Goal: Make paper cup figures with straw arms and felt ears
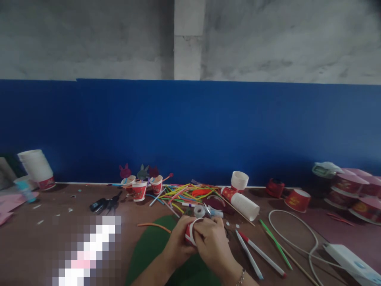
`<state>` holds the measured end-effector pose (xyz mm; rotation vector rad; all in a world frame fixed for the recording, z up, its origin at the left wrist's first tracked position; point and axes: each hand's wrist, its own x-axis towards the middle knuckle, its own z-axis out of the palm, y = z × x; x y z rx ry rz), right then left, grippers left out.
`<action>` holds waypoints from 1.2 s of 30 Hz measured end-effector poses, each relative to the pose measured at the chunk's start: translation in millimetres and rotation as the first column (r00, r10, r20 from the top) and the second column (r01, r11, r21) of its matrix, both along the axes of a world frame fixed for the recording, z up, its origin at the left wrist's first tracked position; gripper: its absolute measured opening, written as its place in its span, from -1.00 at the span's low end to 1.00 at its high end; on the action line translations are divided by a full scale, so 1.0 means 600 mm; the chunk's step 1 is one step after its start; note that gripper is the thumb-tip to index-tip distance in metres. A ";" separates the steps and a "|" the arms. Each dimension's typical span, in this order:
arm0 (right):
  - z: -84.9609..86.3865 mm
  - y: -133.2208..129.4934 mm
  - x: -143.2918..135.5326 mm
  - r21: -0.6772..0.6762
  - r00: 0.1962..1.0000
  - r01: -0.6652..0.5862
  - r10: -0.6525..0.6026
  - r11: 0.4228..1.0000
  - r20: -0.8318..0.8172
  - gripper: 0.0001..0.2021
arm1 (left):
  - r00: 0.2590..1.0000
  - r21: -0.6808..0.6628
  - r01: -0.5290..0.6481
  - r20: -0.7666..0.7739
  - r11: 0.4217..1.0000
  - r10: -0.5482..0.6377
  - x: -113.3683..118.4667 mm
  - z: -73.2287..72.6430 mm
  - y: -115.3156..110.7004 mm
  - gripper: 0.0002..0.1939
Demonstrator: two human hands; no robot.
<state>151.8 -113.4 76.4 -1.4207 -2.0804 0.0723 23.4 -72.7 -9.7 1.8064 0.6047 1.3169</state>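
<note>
A small red and white paper cup is tilted on its side above a dark green sheet. My left hand wraps round the cup from the left. Over its open mouth lies my right hand, fingers bent into or against the rim; whether it pinches anything inside is hidden. Just beyond my hands are a roll of tape and a pair of scissors. An orange pipe cleaner curves off to the left of the cup.
Three decorated cups stand near the blue partition, beside a heap of coloured pipe cleaners. Stacked cups lie to the right. Two marker pens, a white cable and a power strip occupy the right side.
</note>
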 end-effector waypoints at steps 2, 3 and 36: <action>-0.002 0.002 -0.001 -0.023 0.999 0.033 -0.033 0.999 -0.010 -0.76 | 1.000 -0.002 -0.006 -0.012 1.000 0.006 0.000 -0.002 0.000 -0.42; -0.002 0.004 -0.001 -0.042 0.998 0.054 -0.054 0.998 -0.018 -0.76 | 1.000 0.007 -0.014 -0.020 1.000 0.014 0.000 -0.003 0.000 -0.41; 0.005 0.013 0.007 -0.191 0.972 0.061 -0.102 0.980 -0.212 -0.80 | 0.989 0.077 -0.121 -0.080 0.990 0.127 0.003 0.012 -0.004 -0.43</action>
